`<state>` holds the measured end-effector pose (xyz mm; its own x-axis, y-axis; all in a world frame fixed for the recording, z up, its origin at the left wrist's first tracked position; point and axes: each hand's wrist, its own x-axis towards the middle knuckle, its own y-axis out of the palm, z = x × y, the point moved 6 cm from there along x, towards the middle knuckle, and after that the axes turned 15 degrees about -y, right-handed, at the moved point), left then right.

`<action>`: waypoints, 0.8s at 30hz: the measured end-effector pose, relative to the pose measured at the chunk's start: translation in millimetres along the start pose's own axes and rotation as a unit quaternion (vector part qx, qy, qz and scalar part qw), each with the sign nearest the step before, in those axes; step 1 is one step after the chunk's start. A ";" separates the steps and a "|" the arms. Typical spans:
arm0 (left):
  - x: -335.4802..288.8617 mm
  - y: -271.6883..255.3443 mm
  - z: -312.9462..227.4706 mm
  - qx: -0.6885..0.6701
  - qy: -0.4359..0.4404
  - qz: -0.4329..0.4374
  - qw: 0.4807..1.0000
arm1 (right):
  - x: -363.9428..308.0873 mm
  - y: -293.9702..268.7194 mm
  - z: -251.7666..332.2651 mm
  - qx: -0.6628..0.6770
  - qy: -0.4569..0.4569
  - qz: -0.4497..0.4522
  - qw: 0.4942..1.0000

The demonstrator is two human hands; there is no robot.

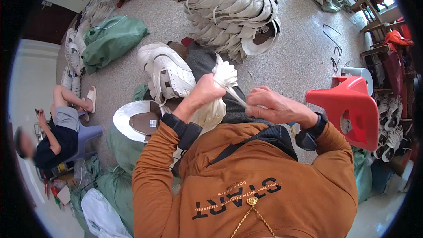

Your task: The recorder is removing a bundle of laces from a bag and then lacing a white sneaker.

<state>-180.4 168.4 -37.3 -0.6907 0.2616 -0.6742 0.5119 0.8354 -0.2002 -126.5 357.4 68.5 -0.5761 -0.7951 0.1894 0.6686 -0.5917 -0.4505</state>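
Note:
A bundle of white shoelaces (225, 74) sticks up out of my left hand (206, 91), which is closed round it above my lap. Strands run from the bundle across to my right hand (269, 103), whose fingers are pinched on them. More cream laces (210, 115) hang below my left hand. Just left of my hands lies a white shoe upper (169, 71) with eyelets and dark patches. Nearer my left forearm, another upper (134, 121) shows its brown lining and a small white label.
Stacked white uppers (229, 9) stand on the floor ahead. A red plastic stool (346, 108) is at my right, beside a white roll (359, 77). Green sacks (114, 39) lie to the left, where a person (57, 136) sits on a chair. Another person is at the far left.

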 end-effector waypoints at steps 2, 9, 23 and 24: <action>0.9 0.1 -1.4 0.247 0.111 -0.181 0.946 | 16.9 -15.9 46.7 -0.035 -0.144 0.039 0.988; -27.1 34.4 -1.5 0.409 0.192 -0.240 0.859 | 104.7 -62.6 39.9 0.169 -0.056 -0.103 0.979; -60.5 26.0 -20.8 0.317 0.285 -0.301 0.853 | 163.2 -29.0 -108.9 -0.223 -0.059 -0.200 0.952; -56.1 23.4 -22.1 0.316 0.285 -0.301 0.854 | 158.0 -25.2 -102.7 -0.222 -0.058 -0.200 0.952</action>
<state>-141.0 183.9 11.6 -0.9698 0.2205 0.1041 0.0267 0.5201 -0.8537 -282.7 260.3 20.2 -0.6696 -0.5423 0.5075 0.1259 -0.7563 -0.6420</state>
